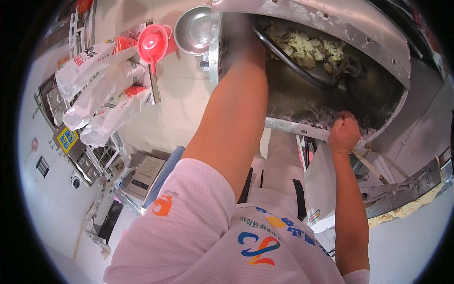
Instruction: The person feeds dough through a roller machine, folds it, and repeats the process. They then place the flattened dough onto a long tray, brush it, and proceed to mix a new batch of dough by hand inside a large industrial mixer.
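Observation:
A metal dough mixer's trough stands before me, its inner walls dark and streaked with flour. Crumbly pale-yellow dough lies in clumps toward its far side. A curved dark mixing bar arches across the inside. My left hand reaches deep into the trough's left end, beside the bar; motion and shade smear its fingers. On the near rim, toward the right, my right hand is closed with its fingers curled over the edge.
Left of the trough are a steel bowl and a pink plastic dipper. White sacks stand farther left. A boxy grey device sits lower left. A dough-crusted metal edge curves at the right.

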A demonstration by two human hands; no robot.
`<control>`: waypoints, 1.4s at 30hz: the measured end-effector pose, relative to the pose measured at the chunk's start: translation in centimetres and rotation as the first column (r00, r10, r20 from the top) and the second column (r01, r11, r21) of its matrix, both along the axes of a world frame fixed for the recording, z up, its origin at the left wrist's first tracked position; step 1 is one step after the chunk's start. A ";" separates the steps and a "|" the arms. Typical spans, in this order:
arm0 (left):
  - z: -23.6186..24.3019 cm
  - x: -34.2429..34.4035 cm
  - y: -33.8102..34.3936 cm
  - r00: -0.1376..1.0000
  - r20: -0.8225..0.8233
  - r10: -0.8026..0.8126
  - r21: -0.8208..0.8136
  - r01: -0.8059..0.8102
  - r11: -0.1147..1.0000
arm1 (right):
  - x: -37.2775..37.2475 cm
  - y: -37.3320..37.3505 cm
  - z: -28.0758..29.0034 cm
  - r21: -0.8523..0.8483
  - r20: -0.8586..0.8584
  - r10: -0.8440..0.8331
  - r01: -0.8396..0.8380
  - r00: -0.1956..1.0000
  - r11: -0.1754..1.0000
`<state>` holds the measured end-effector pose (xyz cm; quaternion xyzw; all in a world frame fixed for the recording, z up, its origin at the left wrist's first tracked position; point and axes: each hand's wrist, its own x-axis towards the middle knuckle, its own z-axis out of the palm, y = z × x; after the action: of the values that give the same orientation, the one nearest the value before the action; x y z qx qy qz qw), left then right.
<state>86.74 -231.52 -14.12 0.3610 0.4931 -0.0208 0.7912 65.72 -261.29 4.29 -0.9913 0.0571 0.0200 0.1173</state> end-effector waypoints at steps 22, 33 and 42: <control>-3.7 -4.0 -0.4 0.918 -0.175 0.357 -0.319 -0.396 0.861 | 0.1 0.2 0.0 -0.013 0.001 0.009 -0.009 1.000 1.000; -5.3 -6.5 -2.4 0.932 -0.191 0.308 -0.367 -0.359 0.858 | 0.0 -0.1 -0.3 -0.013 0.029 0.032 -0.032 0.999 0.999; -7.3 -8.8 -3.0 0.685 -0.264 -0.679 0.327 0.726 0.605 | 0.0 -0.2 -0.3 0.002 -0.007 -0.028 0.028 1.000 1.000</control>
<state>77.89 -234.51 -21.40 0.6794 0.3481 -0.2476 0.5966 65.73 -261.48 4.02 -0.9901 0.0715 0.0217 0.1186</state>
